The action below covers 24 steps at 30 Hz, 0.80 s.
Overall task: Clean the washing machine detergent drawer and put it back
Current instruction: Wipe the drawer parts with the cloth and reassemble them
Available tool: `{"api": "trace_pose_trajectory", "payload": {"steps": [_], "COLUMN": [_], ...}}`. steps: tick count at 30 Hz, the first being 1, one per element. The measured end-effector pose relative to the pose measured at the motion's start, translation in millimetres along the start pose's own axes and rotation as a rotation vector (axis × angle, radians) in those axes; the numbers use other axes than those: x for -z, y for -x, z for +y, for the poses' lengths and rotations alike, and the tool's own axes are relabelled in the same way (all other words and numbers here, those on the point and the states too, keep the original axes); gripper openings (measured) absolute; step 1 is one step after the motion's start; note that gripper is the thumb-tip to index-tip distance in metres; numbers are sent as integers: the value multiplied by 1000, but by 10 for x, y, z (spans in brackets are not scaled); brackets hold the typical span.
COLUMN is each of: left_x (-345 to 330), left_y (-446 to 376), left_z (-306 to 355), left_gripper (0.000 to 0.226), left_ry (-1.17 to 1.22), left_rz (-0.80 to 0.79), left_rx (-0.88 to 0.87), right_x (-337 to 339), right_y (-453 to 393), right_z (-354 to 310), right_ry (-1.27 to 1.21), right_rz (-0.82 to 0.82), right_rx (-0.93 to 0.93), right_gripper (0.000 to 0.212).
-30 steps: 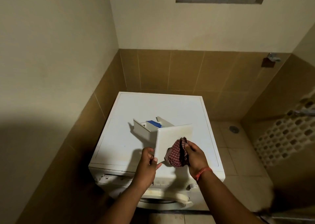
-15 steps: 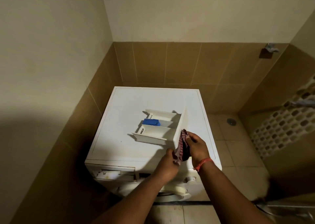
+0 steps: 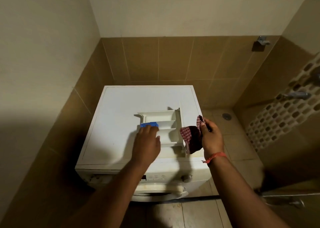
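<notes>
While drawer (image 3: 162,125) rests, left hand (image 3: 147,144) flat

Both forearms are bare, and a thin red thread bracelet (image 3: 214,156) circles the right wrist.

— What is carrying everything on my feed?

— The white washing machine (image 3: 121,106); its flat lid serves as the worktop, set in a corner of tan tiled walls and standing on the tiled floor (image 3: 233,144).

— And lying directly on it?

— Only the white detergent drawer (image 3: 166,122), open side up, toward the right front of the lid, its front panel facing the right edge. I count several compartments, and a blue insert (image 3: 149,124) sits in the left end.

— Anything under the drawer?

— I think there is yellowish staining along the front right edge, though the light is poor there.
</notes>
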<state>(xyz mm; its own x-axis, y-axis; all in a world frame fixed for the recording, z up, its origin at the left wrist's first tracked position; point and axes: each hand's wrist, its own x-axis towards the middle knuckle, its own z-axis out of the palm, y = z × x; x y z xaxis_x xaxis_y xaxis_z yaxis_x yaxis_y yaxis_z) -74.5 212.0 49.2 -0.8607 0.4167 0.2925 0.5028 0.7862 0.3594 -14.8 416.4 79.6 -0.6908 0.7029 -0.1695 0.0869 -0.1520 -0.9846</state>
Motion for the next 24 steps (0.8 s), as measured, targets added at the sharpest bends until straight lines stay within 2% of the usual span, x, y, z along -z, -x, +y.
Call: {"api": "trace_pose_trajectory", "payload": {"steps": [1,5,12,14,16,19,20,22,24], "left_x": [20,43,-14,40,120,279,345,429,445], "left_y": [-20,34,97,106,89,2,-41,-111,-164], "left_z": [-187,-577,-526,-563,-632,-592,-528,-366,-243], "left_gripper": [30,33,33,28,21,20,26,36,32], "left_ry": [-111,-288,-120,-47,70,467,621,881,971], "left_rz": [-17,-340,-412,-396,-318,-225,-259,-429,-623], "left_rx": [15,69,-1,19,48,172,249,367,376], "right_x": [-44,-287,-742,-789,-786,-705,-665,-547,-479], "right_y": [57,255,589,657,704,740,746,724,672], "right_z": [-48,-178,-134,-21,49,-4,-14,0,-26], "right_ry": [-9,29,367,469,380,-167,-313,-461,-477], "right_rz": [1,-5,-61,-96,-87,-77,-94,-187,-323], "right_rx": [31,143,423,429,262,-163,-280,-426,-493], "right_gripper": [22,21,25,25,23,23,25,28,30]}}
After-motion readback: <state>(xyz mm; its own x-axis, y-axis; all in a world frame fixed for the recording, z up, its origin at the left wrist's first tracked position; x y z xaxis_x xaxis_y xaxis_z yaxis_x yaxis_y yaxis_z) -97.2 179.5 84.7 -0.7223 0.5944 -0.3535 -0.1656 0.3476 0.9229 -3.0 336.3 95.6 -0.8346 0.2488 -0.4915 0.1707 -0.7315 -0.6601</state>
